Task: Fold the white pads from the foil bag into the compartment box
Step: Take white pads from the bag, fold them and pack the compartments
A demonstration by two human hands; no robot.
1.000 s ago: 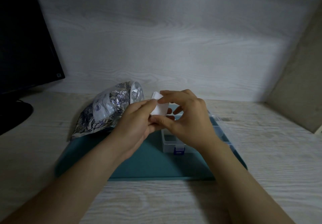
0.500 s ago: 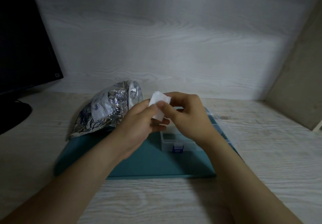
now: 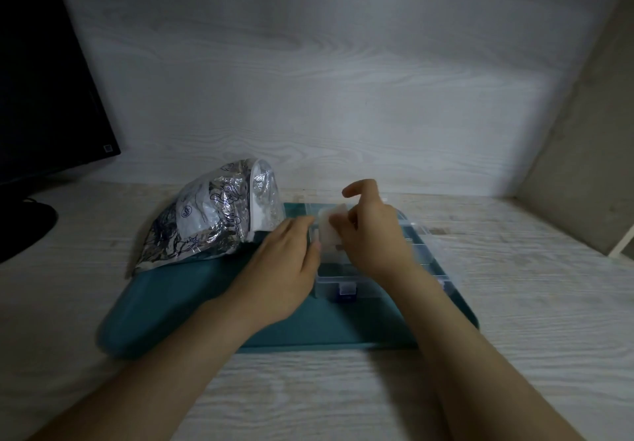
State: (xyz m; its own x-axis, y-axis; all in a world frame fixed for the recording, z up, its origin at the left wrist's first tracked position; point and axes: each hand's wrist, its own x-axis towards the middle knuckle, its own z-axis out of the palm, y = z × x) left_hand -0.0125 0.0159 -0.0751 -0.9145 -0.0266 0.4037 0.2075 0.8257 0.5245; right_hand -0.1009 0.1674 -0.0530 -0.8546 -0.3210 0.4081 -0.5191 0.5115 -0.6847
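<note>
Hands both sit over the compartment box (image 3: 329, 279), mid-frame. Right hand (image 3: 374, 234) pinches the white pad (image 3: 331, 231) between thumb and curled fingers, with the index finger lifted above the rest. The white pad stands roughly on edge over the far-left part of the compartment box. It is blurred, so I cannot tell whether it touches a compartment or how far it is folded. Left hand (image 3: 288, 262) grips nothing; its fingers are fairly straight, with the tips at the pad's left edge by the box's left wall.

The compartment box is clear plastic with a blue latch (image 3: 347, 291) on its near wall, and dividers show on the right side past the right wrist. It rests on a teal mat (image 3: 178, 303) on the pale wood-grain table (image 3: 531, 303). Foil bag (image 3: 212, 221) lies to the left with its open mouth toward the box, partly on the mat's far-left corner. Dark monitor (image 3: 44, 80) stands at the far left.
</note>
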